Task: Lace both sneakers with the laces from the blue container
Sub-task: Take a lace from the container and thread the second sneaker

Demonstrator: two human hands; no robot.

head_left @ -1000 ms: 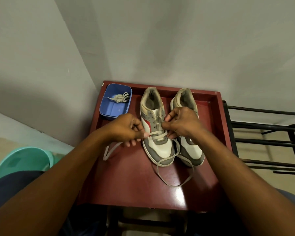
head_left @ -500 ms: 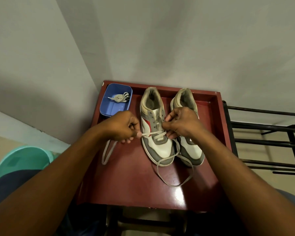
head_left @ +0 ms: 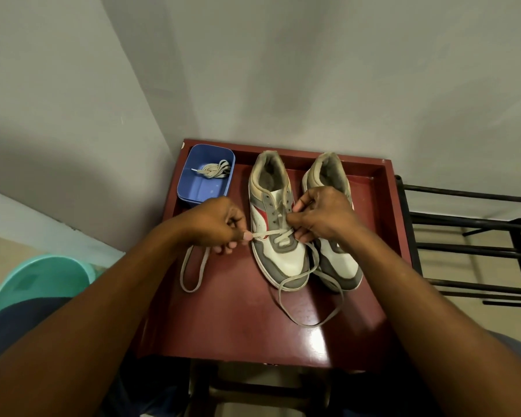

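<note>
Two grey and white sneakers stand side by side on a dark red table (head_left: 238,326), toes toward me. A beige lace (head_left: 310,308) runs through the lowest eyelets of the left sneaker (head_left: 278,245). My left hand (head_left: 214,224) pinches one end of it and holds it taut to the left; the rest of that end loops down onto the table. My right hand (head_left: 322,218) pinches the lace at the right eyelets, covering part of the right sneaker (head_left: 340,260). A blue container (head_left: 203,188) at the back left holds a second bundled lace (head_left: 215,170).
The table has a raised rim and sits in a corner between two grey walls. A black metal rack (head_left: 475,245) stands to the right. A teal tub (head_left: 39,284) sits on the floor at the left.
My left hand has drawn the lace end further left, away from the sneaker, pulling it taut. The right hand has stayed at the eyelets.
</note>
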